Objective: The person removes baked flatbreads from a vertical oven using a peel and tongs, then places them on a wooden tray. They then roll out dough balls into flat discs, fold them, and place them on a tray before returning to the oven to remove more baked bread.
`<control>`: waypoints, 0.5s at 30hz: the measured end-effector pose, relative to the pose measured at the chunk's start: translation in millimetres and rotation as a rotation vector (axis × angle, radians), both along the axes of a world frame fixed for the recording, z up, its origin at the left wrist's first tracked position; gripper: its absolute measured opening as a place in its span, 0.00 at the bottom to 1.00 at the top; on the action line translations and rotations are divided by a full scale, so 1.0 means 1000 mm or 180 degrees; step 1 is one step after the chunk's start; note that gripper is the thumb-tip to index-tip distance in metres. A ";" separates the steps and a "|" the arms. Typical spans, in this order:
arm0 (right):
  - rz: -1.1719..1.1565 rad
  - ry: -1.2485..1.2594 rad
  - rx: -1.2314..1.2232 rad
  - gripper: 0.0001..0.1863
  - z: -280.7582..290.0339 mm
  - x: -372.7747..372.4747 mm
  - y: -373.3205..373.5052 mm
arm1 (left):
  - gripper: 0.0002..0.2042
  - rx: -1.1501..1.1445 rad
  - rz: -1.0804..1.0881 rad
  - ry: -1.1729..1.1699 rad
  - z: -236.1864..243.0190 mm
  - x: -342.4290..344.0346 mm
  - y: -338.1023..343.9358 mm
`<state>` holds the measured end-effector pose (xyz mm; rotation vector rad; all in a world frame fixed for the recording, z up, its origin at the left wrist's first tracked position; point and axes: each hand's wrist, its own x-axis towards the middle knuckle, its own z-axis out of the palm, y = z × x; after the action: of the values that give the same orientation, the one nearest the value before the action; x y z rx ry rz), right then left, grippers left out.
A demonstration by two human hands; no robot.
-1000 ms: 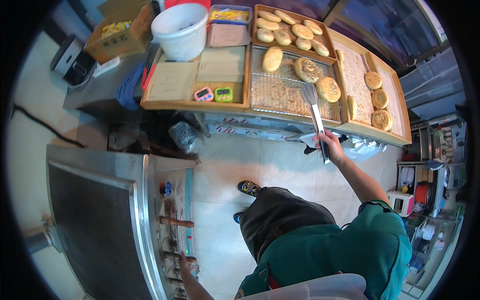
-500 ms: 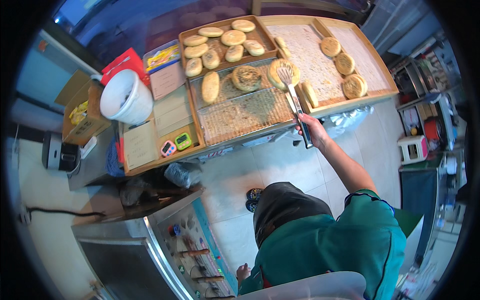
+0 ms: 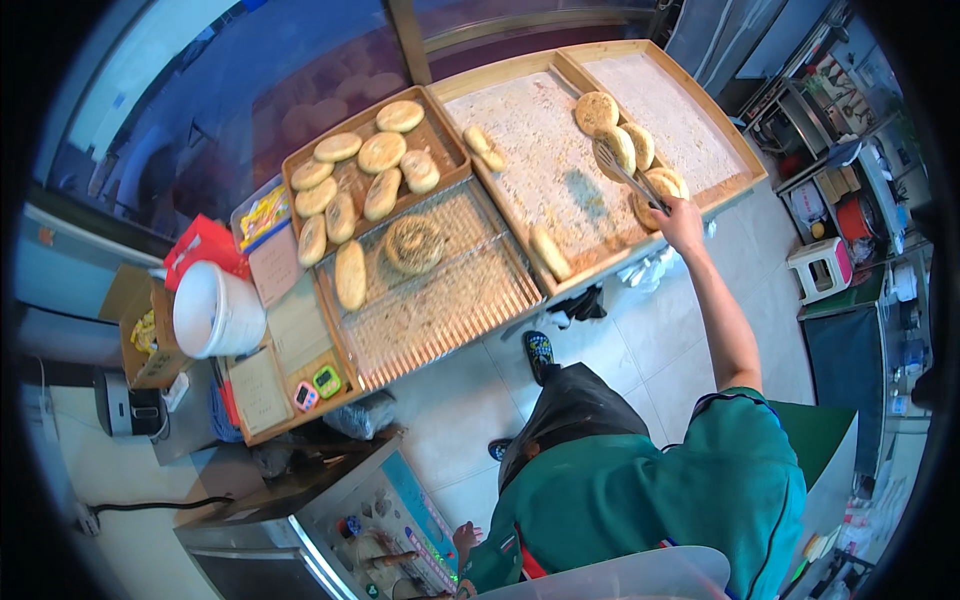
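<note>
My right hand (image 3: 680,222) grips metal serving tongs (image 3: 640,186) with a slotted head, over the wooden tray on the right. A round flatbread (image 3: 619,148) sits tilted in the head of the tongs. It is beside another flatbread (image 3: 641,146) along the tray's divider (image 3: 572,70). One more round flatbread (image 3: 597,111) lies just beyond, and a small group of flatbreads (image 3: 667,183) is partly hidden by the tongs and my hand. My left hand (image 3: 467,537) hangs low by my side near the oven, fingers loosely extended, holding nothing that I can see.
A wire rack (image 3: 450,310) bears a seeded round bread (image 3: 414,245) and an oval one (image 3: 350,276). Several breads fill a brown tray (image 3: 292,165). A white bucket (image 3: 219,310), cardboard box (image 3: 150,330) and two timers (image 3: 326,381) stand left. A metal oven (image 3: 250,565) is below.
My right hand and the tongs have moved right, carrying the round flatbread from the rack to the row by the divider. My view has shifted, and a foot has stepped forward.
</note>
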<state>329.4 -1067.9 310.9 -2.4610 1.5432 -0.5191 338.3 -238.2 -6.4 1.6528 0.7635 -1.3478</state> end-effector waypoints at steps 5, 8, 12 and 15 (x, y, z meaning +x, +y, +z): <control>0.0199 0.0159 0.0565 0.15 0.005 -0.006 -0.076 | 0.14 0.0026 -0.1060 -0.1106 0.052 0.052 -0.121; 0.0253 -0.0011 0.1234 0.16 0.003 -0.011 -0.096 | 0.13 -0.0246 -0.1599 -0.1810 0.072 0.089 -0.202; 0.0239 -0.0281 0.2298 0.16 -0.005 0.003 -0.112 | 0.13 -0.0745 -0.1033 -0.1454 0.071 0.135 -0.283; 0.0326 -0.0307 0.3180 0.14 -0.006 0.039 -0.117 | 0.13 -0.0711 -0.1375 -0.1654 0.070 0.161 -0.314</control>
<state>368.8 -1184.9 304.7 -1.6800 1.1887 0.1497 499.8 -552.5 63.3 1.9293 -0.0509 -1.1460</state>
